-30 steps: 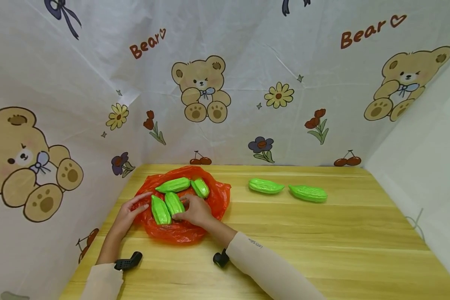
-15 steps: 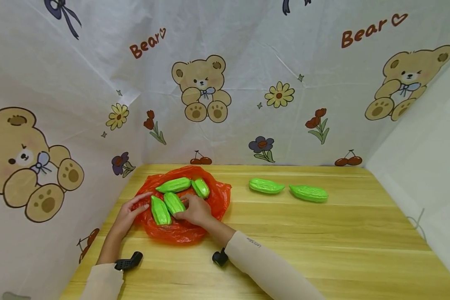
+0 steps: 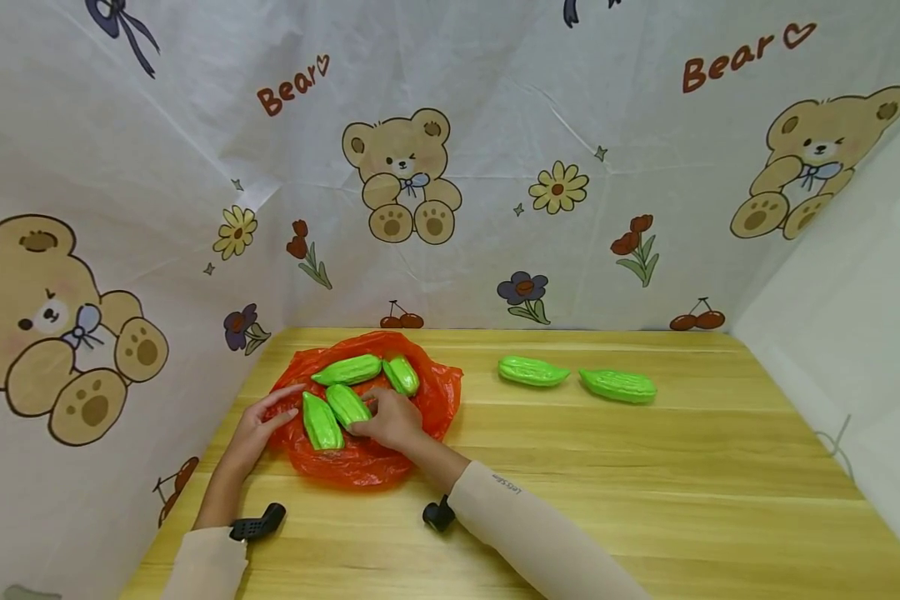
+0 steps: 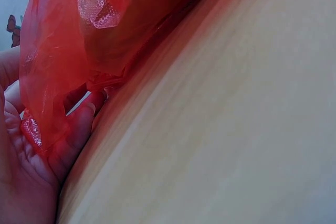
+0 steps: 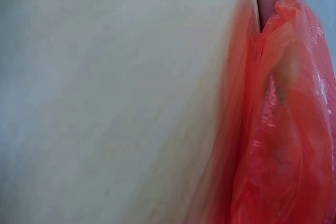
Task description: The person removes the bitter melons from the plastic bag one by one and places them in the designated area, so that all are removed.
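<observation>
Several bright green, ridged bitter melons lie in a spread red plastic bag at the table's left in the head view. My right hand reaches over the bag and holds the lower end of the middle bitter melon between thumb and fingers. Beside it lies another bitter melon. Two more, a long bitter melon and a shorter-looking bitter melon, lie behind. At the bag's left rim, my left hand rests with fingers spread; the left wrist view shows red film draped across its palm.
Two bitter melons, a left one and a right one, lie outside the bag on the wooden table. A bear-print cloth hangs at the back and left. White sheeting borders the right side.
The middle bitter melon under my right hand has turned slightly, its upper end shifting left. My left hand and the other bitter melons hold their places.
</observation>
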A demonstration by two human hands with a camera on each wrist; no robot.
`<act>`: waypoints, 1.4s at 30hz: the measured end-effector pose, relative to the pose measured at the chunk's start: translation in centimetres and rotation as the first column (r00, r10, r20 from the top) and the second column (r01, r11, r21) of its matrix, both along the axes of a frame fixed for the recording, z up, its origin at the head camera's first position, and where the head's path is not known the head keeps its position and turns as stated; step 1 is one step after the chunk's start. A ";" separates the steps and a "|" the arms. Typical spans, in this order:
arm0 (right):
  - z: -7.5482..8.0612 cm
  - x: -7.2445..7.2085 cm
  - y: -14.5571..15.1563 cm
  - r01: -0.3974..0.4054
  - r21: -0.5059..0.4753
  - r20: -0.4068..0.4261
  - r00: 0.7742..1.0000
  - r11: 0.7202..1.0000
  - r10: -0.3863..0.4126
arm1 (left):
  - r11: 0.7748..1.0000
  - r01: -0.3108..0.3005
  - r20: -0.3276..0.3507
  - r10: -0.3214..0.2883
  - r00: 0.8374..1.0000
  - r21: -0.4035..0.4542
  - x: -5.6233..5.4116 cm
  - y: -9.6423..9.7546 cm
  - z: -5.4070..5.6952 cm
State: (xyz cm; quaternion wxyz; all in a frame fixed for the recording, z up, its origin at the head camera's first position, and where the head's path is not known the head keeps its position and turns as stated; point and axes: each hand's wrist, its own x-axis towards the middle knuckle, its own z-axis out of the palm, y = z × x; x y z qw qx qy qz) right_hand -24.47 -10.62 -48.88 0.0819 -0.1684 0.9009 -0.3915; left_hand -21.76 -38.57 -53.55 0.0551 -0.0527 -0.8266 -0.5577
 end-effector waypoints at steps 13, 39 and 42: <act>0.3 -0.3 0.5 0.026 -0.221 0.116 0.993 0.975 0.000 | 1.000 0.010 -0.017 -0.010 1.000 -0.004 0.0 0.1 0.1; 3.5 2.3 4.0 -0.029 -0.460 0.010 0.999 0.888 0.038 | 1.000 0.005 -0.013 -0.005 1.000 -0.001 0.4 0.1 -0.1; 3.9 2.5 4.6 -0.026 -0.478 0.014 0.999 0.878 0.038 | 1.000 0.007 -0.011 -0.007 1.000 -0.003 0.3 0.1 0.0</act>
